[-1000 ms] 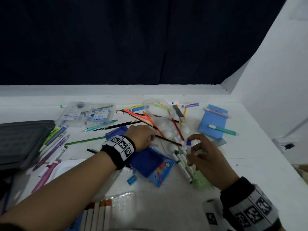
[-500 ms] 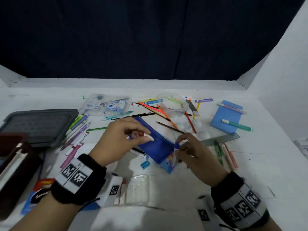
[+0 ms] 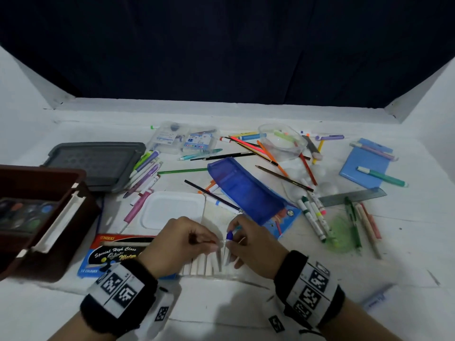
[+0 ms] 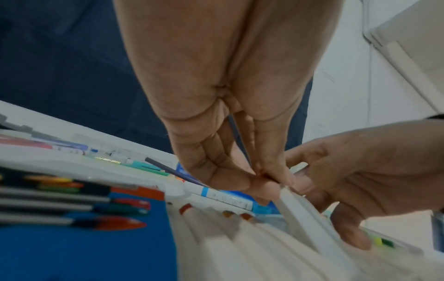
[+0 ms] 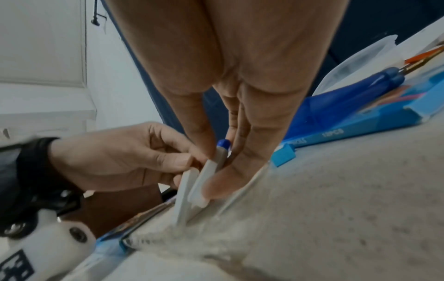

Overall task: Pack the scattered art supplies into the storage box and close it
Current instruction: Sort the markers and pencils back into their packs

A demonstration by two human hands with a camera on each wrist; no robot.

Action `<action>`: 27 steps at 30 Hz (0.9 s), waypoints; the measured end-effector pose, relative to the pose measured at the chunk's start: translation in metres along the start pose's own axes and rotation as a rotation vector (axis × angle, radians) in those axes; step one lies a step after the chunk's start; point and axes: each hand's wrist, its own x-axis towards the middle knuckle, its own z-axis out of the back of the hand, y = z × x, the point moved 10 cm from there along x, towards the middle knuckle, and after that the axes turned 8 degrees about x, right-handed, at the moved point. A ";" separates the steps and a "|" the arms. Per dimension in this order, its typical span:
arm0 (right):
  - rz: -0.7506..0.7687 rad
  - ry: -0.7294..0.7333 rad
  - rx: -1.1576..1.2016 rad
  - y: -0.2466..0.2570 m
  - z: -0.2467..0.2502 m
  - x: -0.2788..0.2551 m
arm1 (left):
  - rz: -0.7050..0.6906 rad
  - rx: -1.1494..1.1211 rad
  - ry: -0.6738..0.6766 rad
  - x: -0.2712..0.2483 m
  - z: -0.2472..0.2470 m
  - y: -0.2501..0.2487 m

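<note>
A clear pouch of white markers (image 3: pixel 204 265) lies at the table's near edge, on a blue-and-black pen pack (image 3: pixel 115 254). My left hand (image 3: pixel 209 243) pinches the top of a red-capped marker (image 4: pixel 291 201) standing in the pouch. Right beside it, my right hand (image 3: pixel 230 238) pinches a blue-capped white marker (image 5: pixel 220 152) that is also lowered into the pouch. The brown storage box (image 3: pixel 61 217) stands open at the left with a paint palette (image 3: pixel 22 215) inside. Its grey lid (image 3: pixel 98 161) lies behind it.
A blue pencil case (image 3: pixel 243 190) lies open just beyond my hands, beside a white tray (image 3: pixel 172 210). Loose pencils, pens and markers (image 3: pixel 312 212) are scattered across the middle and right. Farther back are a clear bowl (image 3: pixel 283 143), a blue notebook (image 3: pixel 364 166) and a ruler (image 3: pixel 352 196).
Both hands have come back from the blue pencil case toward me, each with a marker, and now stand over the marker pouch. The view has tilted down and left.
</note>
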 end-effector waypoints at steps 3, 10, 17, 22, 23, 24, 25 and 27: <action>-0.012 -0.011 -0.062 -0.001 -0.003 0.004 | -0.071 0.192 0.027 0.007 -0.005 -0.008; 0.007 -0.024 -0.255 0.003 -0.005 0.006 | -0.168 0.397 0.009 0.011 -0.013 -0.016; 0.016 -0.024 -0.525 0.005 -0.017 0.007 | -0.166 0.554 0.141 0.005 -0.018 -0.011; 0.019 -0.021 -0.561 0.010 -0.021 0.006 | -0.127 0.573 0.110 0.003 -0.019 -0.008; 0.033 -0.023 -0.590 0.012 -0.021 0.005 | -0.117 0.584 0.098 0.003 -0.020 -0.008; 0.041 -0.020 -0.621 0.013 -0.023 0.004 | -0.112 0.597 0.090 0.004 -0.020 -0.008; 0.043 -0.017 -0.643 0.013 -0.024 0.004 | -0.105 0.607 0.084 0.005 -0.020 -0.008; 0.025 -0.004 -0.637 0.010 -0.024 0.004 | -0.086 0.611 0.073 0.005 -0.018 -0.005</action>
